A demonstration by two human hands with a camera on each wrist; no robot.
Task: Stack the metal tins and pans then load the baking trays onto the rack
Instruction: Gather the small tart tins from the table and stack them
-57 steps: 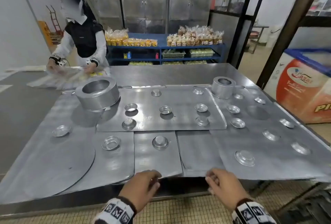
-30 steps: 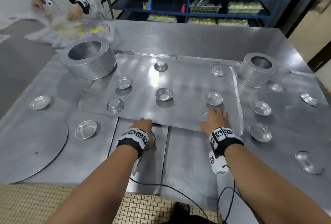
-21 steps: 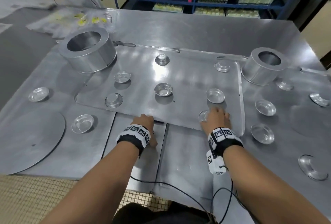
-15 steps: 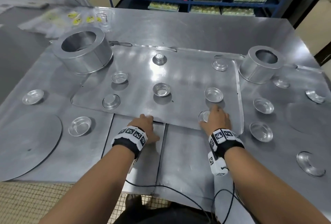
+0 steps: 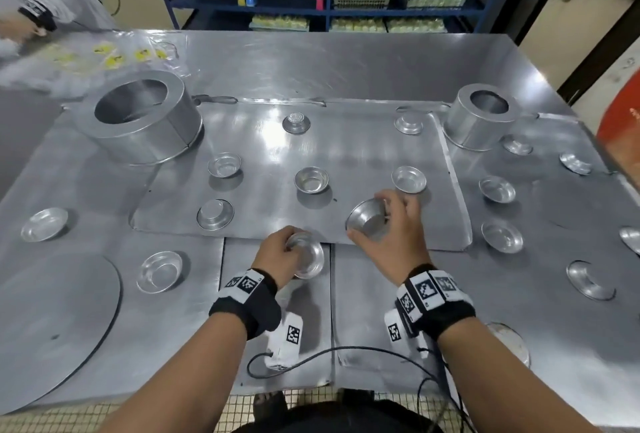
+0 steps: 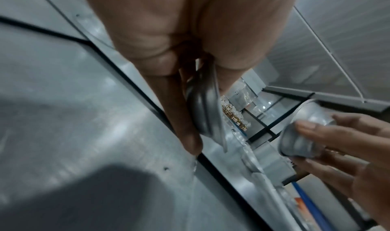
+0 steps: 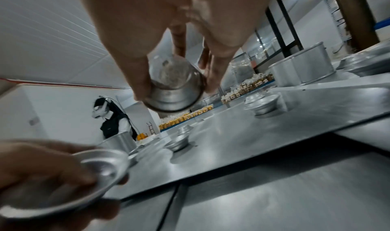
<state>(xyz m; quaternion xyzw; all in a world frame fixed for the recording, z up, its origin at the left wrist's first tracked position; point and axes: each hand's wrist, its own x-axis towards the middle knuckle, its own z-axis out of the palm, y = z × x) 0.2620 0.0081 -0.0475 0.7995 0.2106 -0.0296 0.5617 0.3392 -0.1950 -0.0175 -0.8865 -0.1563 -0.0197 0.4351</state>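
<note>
barely begun: the left hand (image 5: 277, 256) pinches one small tin (image 5: 308, 259), the right hand (image 5: 391, 231) grips another tin (image 5: 367, 221), both lifted and apart, not yet nested. the other tins (image 5: 311, 179) lie scattered beyond and on both sides of the hands, and the baking trays (image 5: 363, 141) under them sit unloaded.

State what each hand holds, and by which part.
Left hand pinches a small tin at its rim. Right hand grips another small tin round its rim and side wall.
</note>
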